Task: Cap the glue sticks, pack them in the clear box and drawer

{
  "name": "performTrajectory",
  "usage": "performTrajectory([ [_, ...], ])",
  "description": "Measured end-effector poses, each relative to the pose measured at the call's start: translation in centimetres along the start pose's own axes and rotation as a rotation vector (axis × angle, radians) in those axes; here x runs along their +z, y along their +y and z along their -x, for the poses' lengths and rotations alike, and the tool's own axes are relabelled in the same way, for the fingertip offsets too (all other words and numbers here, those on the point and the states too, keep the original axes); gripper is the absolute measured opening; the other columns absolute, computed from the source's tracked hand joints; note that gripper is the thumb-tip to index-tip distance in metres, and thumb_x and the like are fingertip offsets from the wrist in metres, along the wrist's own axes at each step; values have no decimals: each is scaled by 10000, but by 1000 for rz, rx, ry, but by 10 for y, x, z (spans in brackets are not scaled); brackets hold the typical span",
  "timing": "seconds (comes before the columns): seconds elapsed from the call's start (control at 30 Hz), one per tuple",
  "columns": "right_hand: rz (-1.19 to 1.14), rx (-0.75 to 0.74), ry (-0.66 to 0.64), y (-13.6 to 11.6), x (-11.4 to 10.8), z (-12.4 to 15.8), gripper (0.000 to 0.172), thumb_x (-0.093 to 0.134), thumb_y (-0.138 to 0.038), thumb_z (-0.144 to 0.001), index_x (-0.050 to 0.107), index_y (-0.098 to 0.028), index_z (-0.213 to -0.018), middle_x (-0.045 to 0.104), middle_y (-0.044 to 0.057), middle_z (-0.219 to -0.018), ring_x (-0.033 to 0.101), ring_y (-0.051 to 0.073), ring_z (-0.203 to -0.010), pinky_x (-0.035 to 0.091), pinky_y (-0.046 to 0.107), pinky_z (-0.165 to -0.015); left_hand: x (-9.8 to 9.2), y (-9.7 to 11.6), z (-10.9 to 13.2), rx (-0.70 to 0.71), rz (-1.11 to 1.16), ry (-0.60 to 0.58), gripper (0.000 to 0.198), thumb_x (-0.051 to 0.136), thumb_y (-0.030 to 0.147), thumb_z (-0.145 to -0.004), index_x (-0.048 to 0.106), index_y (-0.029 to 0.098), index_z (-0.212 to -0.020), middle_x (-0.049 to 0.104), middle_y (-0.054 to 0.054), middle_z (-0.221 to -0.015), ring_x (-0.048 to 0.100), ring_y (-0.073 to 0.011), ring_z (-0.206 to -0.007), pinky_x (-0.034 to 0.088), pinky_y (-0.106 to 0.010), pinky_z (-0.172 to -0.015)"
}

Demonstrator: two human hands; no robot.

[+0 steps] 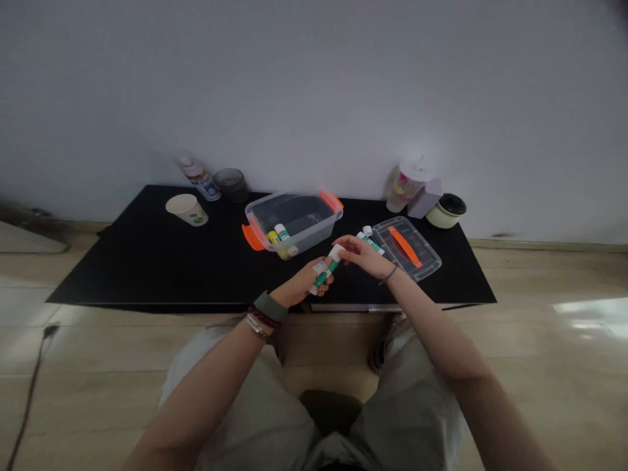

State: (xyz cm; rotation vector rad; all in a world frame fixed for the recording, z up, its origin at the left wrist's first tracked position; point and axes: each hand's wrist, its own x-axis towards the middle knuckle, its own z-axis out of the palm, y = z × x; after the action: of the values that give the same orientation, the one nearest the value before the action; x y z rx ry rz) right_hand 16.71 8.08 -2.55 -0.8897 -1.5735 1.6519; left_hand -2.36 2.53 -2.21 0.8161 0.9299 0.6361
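Note:
A green-and-white glue stick (333, 265) is gripped in my left hand (297, 284), slanting up to the right above the table's front part. My right hand (366, 258) has its thumb and fingers closed around the white cap at the upper end. Just behind my hands stands a clear plastic box (314, 239) with orange latches, uncovered. Inside it lie a yellow-capped stick (273, 237) and a white-capped stick (281, 231). Beyond my right fingers, more green-and-white sticks (375, 244) lie partly hidden beside the clear lid (428, 259), which has an orange handle (405, 247).
The black table (147, 268) stands against a pale wall. At its back left are a paper cup (187, 210), a spray can (201, 180) and a dark glass bowl (231, 185). Back right hold a lidded straw cup (405, 188), a pale box (426, 199) and a dark-lidded jar (445, 213).

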Motion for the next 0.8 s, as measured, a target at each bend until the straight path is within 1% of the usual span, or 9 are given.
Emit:
performTrajectory([
  [0.1,76,-34,-39,-5,0,6,374,727,-491,-807,577,-211,-1005,630,8,-911,589,122,-770,485,230,-615,0,4,4,-85,90,-90,350,525,537,-918,474,195,-973,479,59,-603,355,-45,-394,272,-141,-386],
  [0.17,110,-61,-47,-10,1,11,376,709,-515,-822,550,-211,-978,601,-3,-872,561,113,-728,467,233,-607,1,6,7,-101,121,-154,336,501,521,-937,487,185,-955,483,48,-614,357,-45,-403,279,-145,-395],
  [0.27,166,-130,-19,-18,2,19,339,646,-518,-875,518,-211,-937,532,-22,-817,500,105,-690,427,238,-610,3,7,10,-70,101,-252,382,554,532,-911,532,154,-969,514,24,-664,406,-49,-447,329,-168,-432],
  [0.33,238,-182,22,-23,5,25,296,590,-494,-919,497,-213,-903,478,-34,-781,454,105,-670,391,240,-604,5,7,12,-16,51,-277,445,620,556,-867,557,134,-992,532,13,-702,431,-50,-475,344,-180,-454],
  [0.4,342,-220,65,-27,9,30,255,537,-454,-952,477,-218,-881,437,-43,-741,412,107,-642,355,244,-589,9,6,14,39,-1,-274,506,662,588,-827,567,124,-1004,535,10,-723,436,-46,-490,332,-186,-462],
  [0.47,448,-241,88,-31,14,34,216,483,-410,-973,465,-223,-867,430,-46,-703,396,115,-623,336,250,-585,13,4,17,78,-47,-262,542,665,620,-812,564,124,-1010,527,14,-726,432,-45,-495,315,-192,-464],
  [0.6,616,-227,56,-34,23,37,225,371,-327,-984,447,-229,-796,456,-34,-652,418,130,-604,327,259,-602,23,0,23,112,-127,-221,542,610,677,-820,514,166,-974,500,36,-718,419,-47,-498,314,-200,-471],
  [0.7,752,-172,73,-33,26,34,243,356,-293,-969,436,-229,-748,444,-30,-626,406,131,-574,303,263,-604,26,-6,23,178,-226,-151,500,568,682,-839,456,198,-892,486,47,-710,425,-57,-509,344,-205,-489],
  [0.8,878,-117,131,-29,28,29,224,383,-263,-954,478,-225,-755,452,-28,-619,400,129,-552,270,265,-599,25,-12,19,279,-456,-38,402,498,604,-914,451,209,-861,483,45,-659,452,-91,-517,372,-229,-516],
])
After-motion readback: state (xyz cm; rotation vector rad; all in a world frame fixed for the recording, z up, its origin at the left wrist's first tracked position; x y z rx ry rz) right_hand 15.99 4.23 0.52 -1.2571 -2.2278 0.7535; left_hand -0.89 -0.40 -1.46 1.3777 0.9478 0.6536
